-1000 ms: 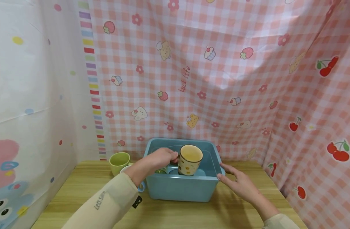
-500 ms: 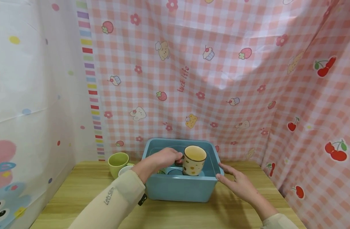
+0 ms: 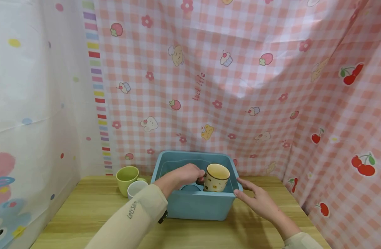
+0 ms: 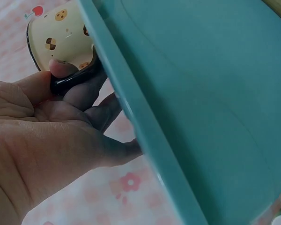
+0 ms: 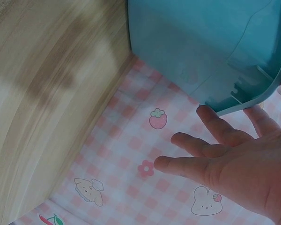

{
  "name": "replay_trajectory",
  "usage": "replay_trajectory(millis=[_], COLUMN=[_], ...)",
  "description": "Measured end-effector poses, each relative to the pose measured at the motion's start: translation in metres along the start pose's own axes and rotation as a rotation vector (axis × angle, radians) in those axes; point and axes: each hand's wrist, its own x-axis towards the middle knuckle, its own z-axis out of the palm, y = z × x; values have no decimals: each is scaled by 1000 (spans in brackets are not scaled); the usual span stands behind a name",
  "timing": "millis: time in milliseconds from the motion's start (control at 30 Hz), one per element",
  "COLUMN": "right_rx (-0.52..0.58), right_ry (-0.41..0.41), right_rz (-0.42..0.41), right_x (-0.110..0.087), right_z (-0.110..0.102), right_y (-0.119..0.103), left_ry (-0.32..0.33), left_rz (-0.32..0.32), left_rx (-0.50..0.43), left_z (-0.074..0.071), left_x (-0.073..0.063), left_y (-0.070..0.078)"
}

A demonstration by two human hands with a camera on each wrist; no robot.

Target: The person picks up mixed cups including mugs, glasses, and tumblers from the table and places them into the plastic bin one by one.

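Cream cookie-print mug (image 3: 216, 183) held within a blue plastic bin (image 3: 196, 207) near the back edge of a wooden desk (image 3: 93, 221). The mug is at the bin's right half, mouth upward and nearly upright; whether its base touches the bin floor cannot be told. The left hand (image 3: 191, 173) pinches the dark handle (image 4: 70, 84) between thumb and fingers, a hold that presumably keeps the mug level and its rim untouched. The right hand (image 3: 259, 197) has its fingers straight and spread, some fingertips against the bin's right rim, probably to steady it. Toward the desk's back left corner, a green mug (image 3: 125, 183) stands beside a white cup (image 3: 135, 188), partly hidden by the left sleeve (image 3: 137, 214). Count: one bin; three drinking vessels recognisable, one cream, one green, one white. A round blue shape (image 3: 191, 187) inside the bin is unidentifiable, so its contents cannot be fully counted.
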Motion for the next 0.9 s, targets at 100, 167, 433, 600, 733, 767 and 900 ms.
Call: replay_trajectory(millis=[100, 167, 433, 600, 733, 767, 900], right_rx=[-2, -1, 20, 21, 30, 33, 39], right_ry=[-4, -7, -16, -10, -10, -10, -10], right_rz=[-2, 4, 7, 7, 14, 15, 13], right_x=[0, -1, -2, -1, -2, -2, -3], right_z=[0, 0, -1, -1, 0, 0, 0], right_y=[-1, -1, 0, 1, 1, 1, 2], left_ry=[-3, -8, -50, -69, -69, -67, -66], left_rz=[4, 9, 14, 5, -10, -15, -34], left_rx=[-12, -12, 25, 33, 55, 61, 54], left_z=[5, 8, 19, 25, 32, 34, 38], left_x=[4, 6, 19, 25, 32, 34, 39], left_y=[0, 0, -1, -2, -3, -4, -6])
